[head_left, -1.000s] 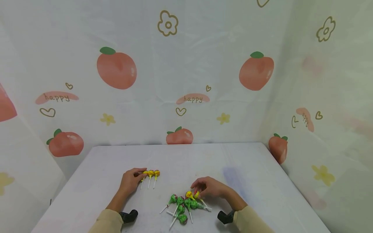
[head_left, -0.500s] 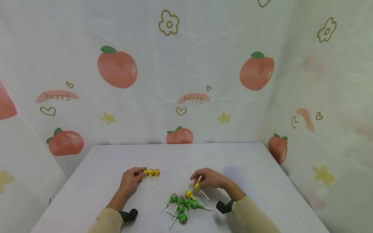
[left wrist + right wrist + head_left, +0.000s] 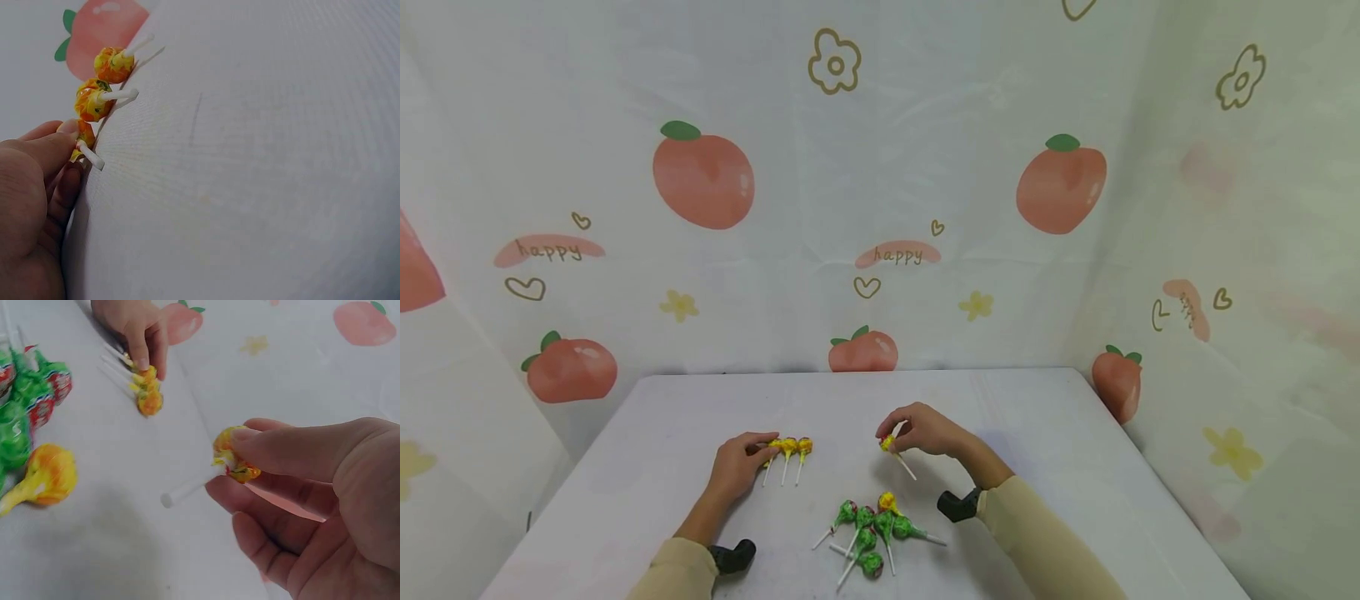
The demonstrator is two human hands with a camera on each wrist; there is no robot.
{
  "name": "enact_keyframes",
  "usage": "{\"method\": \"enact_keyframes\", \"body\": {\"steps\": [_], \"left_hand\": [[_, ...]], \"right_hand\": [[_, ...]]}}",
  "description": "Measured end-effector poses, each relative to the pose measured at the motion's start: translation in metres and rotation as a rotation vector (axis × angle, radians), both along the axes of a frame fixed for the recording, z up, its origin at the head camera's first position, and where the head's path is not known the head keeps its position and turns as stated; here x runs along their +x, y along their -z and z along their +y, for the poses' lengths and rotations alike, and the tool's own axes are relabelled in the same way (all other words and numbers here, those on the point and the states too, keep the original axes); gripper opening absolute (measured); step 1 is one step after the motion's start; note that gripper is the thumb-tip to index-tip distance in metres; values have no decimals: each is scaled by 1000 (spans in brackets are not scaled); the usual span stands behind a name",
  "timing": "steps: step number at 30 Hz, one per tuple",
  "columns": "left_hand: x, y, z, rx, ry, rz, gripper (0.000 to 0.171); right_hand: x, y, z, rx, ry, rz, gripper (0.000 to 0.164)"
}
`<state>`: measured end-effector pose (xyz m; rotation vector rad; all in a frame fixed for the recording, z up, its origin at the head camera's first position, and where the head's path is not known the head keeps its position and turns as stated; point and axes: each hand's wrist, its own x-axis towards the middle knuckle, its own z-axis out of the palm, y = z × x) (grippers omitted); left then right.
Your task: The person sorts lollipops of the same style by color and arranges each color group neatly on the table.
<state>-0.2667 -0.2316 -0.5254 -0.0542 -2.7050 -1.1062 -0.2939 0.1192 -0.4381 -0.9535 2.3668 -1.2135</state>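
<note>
My left hand (image 3: 736,465) rests on the table and pinches the head of a yellow lollipop (image 3: 85,133), thumb in front. Two more yellow lollipops, the middle one (image 3: 94,103) and the far one (image 3: 114,64), lie beside it in a row, sticks side by side. Above the table, right of that row, my right hand (image 3: 931,429) holds another yellow lollipop (image 3: 224,442) between thumb and fingers, its white stick slanting down. Nearer the front lies a loose pile of green lollipops (image 3: 883,523), with one yellow lollipop (image 3: 888,502) at its back edge.
A white cloth covers the table (image 3: 1000,517). Behind it and at the sides hang white curtains (image 3: 790,183) printed with fruit. Each wrist wears a black device, the left one (image 3: 732,557) close over the table and the right one (image 3: 958,505) higher.
My right hand has lifted a yellow lollipop out of the pile and carried it away from me and leftward. The left hand and its row have stayed still.
</note>
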Motion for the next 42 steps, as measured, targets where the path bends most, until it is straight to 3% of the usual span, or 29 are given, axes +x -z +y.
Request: {"method": "enact_keyframes", "body": {"steps": [8, 13, 27, 35, 42], "left_hand": [[0, 1, 0, -1, -3, 10, 27], [0, 1, 0, 7, -1, 13, 27], [0, 0, 0, -1, -2, -16, 28], [1, -1, 0, 4, -2, -15, 28], [0, 0, 0, 11, -5, -13, 27]], "right_hand": [[-7, -7, -18, -53, 75, 44, 20], [-11, -2, -33, -96, 120, 57, 19], [-19, 36, -77, -126, 287, 41, 18], [-26, 59, -98, -67, 359, 37, 18], [-22, 67, -112, -63, 398, -19, 17]]}}
